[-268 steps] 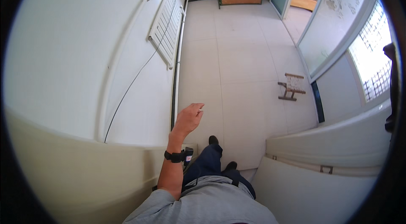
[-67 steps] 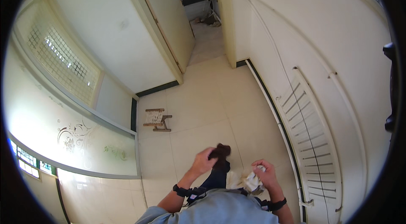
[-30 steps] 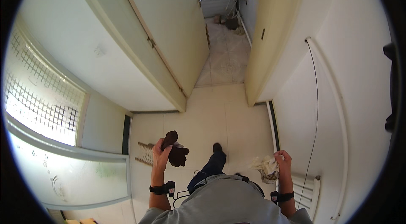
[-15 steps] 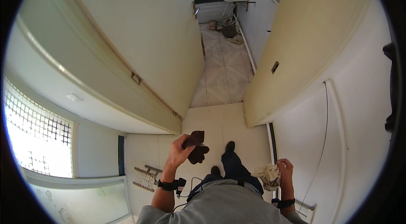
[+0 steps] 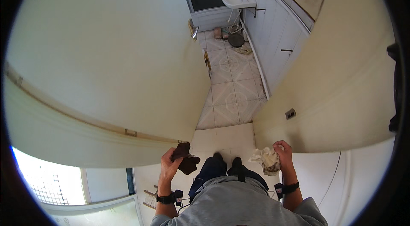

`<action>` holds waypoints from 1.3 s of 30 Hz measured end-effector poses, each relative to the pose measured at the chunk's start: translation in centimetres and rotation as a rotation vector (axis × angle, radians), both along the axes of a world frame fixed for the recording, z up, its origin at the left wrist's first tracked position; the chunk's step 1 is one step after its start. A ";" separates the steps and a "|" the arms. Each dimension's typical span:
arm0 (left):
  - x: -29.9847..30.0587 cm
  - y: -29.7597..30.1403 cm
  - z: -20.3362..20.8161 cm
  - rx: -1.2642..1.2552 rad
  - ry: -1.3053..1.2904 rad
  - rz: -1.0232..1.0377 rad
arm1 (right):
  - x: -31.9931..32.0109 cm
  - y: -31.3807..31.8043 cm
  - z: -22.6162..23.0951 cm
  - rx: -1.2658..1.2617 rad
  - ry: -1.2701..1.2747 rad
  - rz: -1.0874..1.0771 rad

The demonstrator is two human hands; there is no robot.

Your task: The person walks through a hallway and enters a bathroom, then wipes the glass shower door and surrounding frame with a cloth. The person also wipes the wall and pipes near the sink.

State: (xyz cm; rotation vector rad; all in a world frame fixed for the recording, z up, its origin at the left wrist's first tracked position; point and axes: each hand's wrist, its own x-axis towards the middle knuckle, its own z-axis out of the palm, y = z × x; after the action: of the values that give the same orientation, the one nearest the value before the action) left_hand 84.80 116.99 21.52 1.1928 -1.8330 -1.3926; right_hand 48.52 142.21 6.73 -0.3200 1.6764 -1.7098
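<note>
My left hand (image 5: 169,168) is closed on a soft dark brown bundle (image 5: 187,164), rounded at its ends like a pair of socks. It hangs out past my fingers, in front of the left door. Between the fingertips of my right hand (image 5: 286,156), a crumpled cream cloth (image 5: 266,159) with darker patches dangles in loose folds. Both hands are held out apart, either side of my body and clear of the doorframe.
An open cream door (image 5: 128,55) stands left of the doorway. The yellowish jamb (image 5: 324,110) with a strike plate is on the right. Beyond lies a tiled floor (image 5: 228,89), with a wall basin (image 5: 239,0) and a dark round basin (image 5: 235,40) below. A wooden stool (image 5: 150,199) stands behind left.
I have moved forward toward the doorway, and more of the tiled room shows. The dark brown bundle and the cream cloth stay in my hands; my right hand has come higher in view.
</note>
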 end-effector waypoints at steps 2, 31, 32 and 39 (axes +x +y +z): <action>-1.1 -2.8 -0.2 -0.012 0.001 0.031 | -1.8 -3.3 0.4 0.011 0.046 0.006; -47.0 -41.8 0.3 -0.171 -0.040 -0.476 | -29.2 -32.2 -1.6 0.074 -0.045 -0.546; -49.1 -43.0 0.2 -0.158 0.002 -0.501 | -30.2 -32.7 -2.1 0.079 -0.096 -0.591; -60.4 -48.9 -0.6 -0.098 -0.015 -0.591 | -32.2 -32.0 -5.5 0.265 -0.106 -0.796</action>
State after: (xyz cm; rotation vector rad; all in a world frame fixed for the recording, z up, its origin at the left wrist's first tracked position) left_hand 24.41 68.07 20.91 0.6286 -2.3495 -1.5640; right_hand 16.35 110.22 1.21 0.6358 2.0666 -1.9418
